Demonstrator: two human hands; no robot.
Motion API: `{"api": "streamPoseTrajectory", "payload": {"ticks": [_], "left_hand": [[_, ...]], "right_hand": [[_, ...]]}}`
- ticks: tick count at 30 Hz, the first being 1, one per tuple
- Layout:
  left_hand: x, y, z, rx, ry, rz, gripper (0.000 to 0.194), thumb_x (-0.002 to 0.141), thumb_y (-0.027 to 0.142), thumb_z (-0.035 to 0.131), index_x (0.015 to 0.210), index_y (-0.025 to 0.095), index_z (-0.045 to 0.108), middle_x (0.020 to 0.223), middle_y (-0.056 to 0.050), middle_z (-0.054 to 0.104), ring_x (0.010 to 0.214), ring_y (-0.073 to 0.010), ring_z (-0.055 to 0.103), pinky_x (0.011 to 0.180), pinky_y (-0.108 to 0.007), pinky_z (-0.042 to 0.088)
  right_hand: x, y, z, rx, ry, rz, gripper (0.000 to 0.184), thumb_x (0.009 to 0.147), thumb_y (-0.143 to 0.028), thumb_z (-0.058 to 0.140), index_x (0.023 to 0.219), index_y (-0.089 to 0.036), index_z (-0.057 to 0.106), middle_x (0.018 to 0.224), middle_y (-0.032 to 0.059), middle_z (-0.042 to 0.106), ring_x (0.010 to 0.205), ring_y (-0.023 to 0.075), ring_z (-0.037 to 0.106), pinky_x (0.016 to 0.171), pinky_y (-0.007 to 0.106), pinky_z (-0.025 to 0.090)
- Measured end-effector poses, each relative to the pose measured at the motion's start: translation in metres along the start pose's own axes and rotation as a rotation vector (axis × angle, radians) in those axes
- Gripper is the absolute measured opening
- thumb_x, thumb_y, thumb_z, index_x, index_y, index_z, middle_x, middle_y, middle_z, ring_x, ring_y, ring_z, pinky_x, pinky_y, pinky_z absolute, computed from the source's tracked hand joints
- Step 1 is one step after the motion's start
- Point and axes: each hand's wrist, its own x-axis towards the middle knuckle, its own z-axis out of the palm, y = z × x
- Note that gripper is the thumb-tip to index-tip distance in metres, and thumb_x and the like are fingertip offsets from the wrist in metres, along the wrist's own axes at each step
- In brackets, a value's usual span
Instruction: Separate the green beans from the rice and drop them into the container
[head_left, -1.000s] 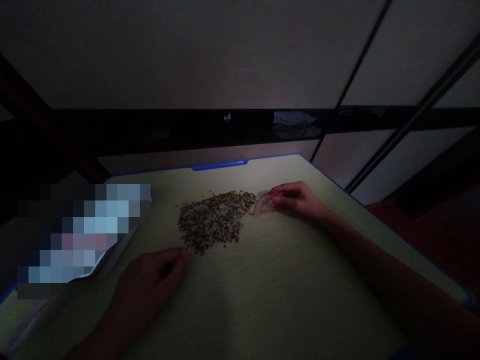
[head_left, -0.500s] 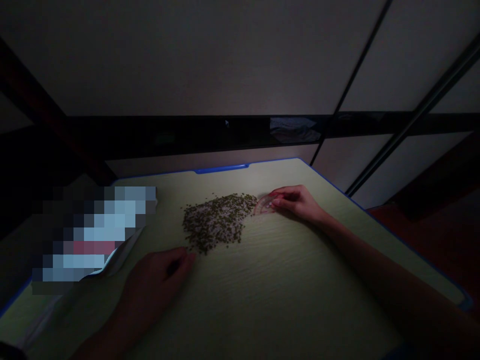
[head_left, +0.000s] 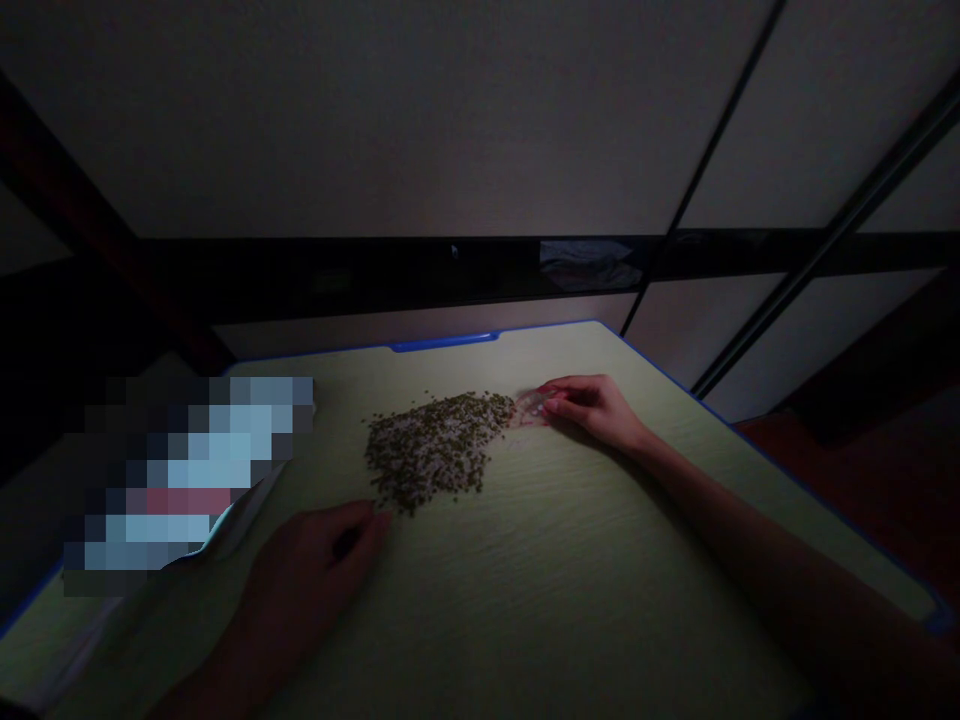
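A spread-out pile of small greenish-brown and pale grains [head_left: 435,448] lies on the pale table. At its right edge, my right hand [head_left: 589,408] pinches a clear, curved plastic piece that looks like a protractor [head_left: 531,406]. The protractor's curved edge meets the outermost grains. My left hand [head_left: 319,555] rests at the near left of the pile, with thumb and forefinger brought together against its front edge. Whatever those fingertips may hold is too dark and small to make out.
The table [head_left: 570,570] has a blue rim and a blue handle [head_left: 446,342] at its far side. On the left stands a bright blurred-out object [head_left: 202,470]. A pale cabinet [head_left: 390,120] with a dark open shelf [head_left: 390,270] rises right behind the table.
The whole view has shifted very slightly, so things appear a little lower. The protractor's outline shows less clearly. Both hands keep nearly the same places by the pile.
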Motion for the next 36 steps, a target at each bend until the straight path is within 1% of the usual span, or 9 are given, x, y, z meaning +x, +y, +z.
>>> {"api": "streamPoseTrajectory", "payload": {"ticks": [6, 9, 15, 22, 27, 32, 36], "left_hand": [[-0.0019, 0.0002, -0.0006, -0.001, 0.007, -0.002, 0.036, 0.078, 0.043, 0.03, 0.052, 0.021, 0.043, 0.05, 0.001, 0.051, 0.053, -0.0153, 0.051, 0.051, -0.025, 0.032], [-0.002, 0.0011, -0.0013, -0.006, 0.016, 0.007, 0.036, 0.078, 0.043, 0.031, 0.051, 0.021, 0.043, 0.049, 0.002, 0.05, 0.052, -0.0153, 0.051, 0.05, -0.025, 0.032], [-0.0009, 0.003, -0.0014, -0.018, 0.042, -0.006, 0.035, 0.077, 0.041, 0.034, 0.05, 0.021, 0.043, 0.048, 0.002, 0.049, 0.051, -0.0152, 0.05, 0.05, -0.025, 0.033], [-0.0019, 0.003, -0.0023, -0.011, 0.03, 0.005, 0.034, 0.077, 0.039, 0.034, 0.05, 0.02, 0.045, 0.048, 0.002, 0.049, 0.049, -0.0147, 0.049, 0.05, -0.025, 0.031], [-0.0022, 0.0039, -0.0028, -0.034, 0.033, 0.005, 0.035, 0.076, 0.04, 0.033, 0.05, 0.02, 0.045, 0.048, 0.001, 0.05, 0.051, -0.0149, 0.05, 0.05, -0.025, 0.031], [-0.0016, 0.0019, -0.0016, -0.023, 0.028, -0.001, 0.035, 0.076, 0.04, 0.032, 0.05, 0.02, 0.045, 0.049, 0.001, 0.05, 0.051, -0.0153, 0.05, 0.051, -0.026, 0.031], [-0.0016, 0.0046, -0.0027, -0.027, 0.025, 0.004, 0.036, 0.077, 0.04, 0.031, 0.05, 0.02, 0.044, 0.048, 0.001, 0.049, 0.051, -0.0148, 0.049, 0.051, -0.026, 0.031]], "right_hand": [[-0.0009, -0.0045, 0.0023, -0.079, 0.017, -0.03, 0.031, 0.068, -0.031, 0.062, 0.09, -0.011, 0.069, 0.065, 0.0041, 0.065, 0.057, 0.0124, 0.054, 0.057, 0.027, 0.046], [-0.0007, -0.0048, 0.0027, -0.101, 0.021, -0.04, 0.03, 0.069, -0.032, 0.062, 0.09, -0.012, 0.069, 0.065, 0.0042, 0.065, 0.057, 0.0125, 0.055, 0.057, 0.027, 0.046], [-0.0006, -0.0027, 0.0027, -0.073, -0.003, -0.053, 0.03, 0.067, -0.033, 0.064, 0.089, -0.013, 0.069, 0.068, 0.0048, 0.067, 0.06, 0.014, 0.057, 0.06, 0.029, 0.048], [-0.0014, -0.0058, 0.0046, -0.122, -0.008, -0.089, 0.03, 0.07, -0.031, 0.061, 0.091, -0.012, 0.069, 0.071, 0.0058, 0.068, 0.064, 0.0148, 0.058, 0.062, 0.029, 0.047], [-0.0027, -0.0067, 0.0034, -0.121, -0.024, -0.083, 0.028, 0.07, -0.03, 0.062, 0.091, -0.013, 0.069, 0.071, 0.0046, 0.068, 0.063, 0.0143, 0.058, 0.061, 0.028, 0.046], [-0.0031, -0.0052, 0.0008, -0.096, -0.044, -0.063, 0.03, 0.068, -0.031, 0.063, 0.091, -0.012, 0.069, 0.069, 0.0047, 0.067, 0.06, 0.0139, 0.057, 0.058, 0.027, 0.046], [-0.0025, -0.0037, -0.0004, -0.075, -0.054, -0.061, 0.028, 0.067, -0.032, 0.064, 0.088, -0.014, 0.07, 0.072, 0.0047, 0.068, 0.06, 0.014, 0.058, 0.058, 0.028, 0.047]]}}
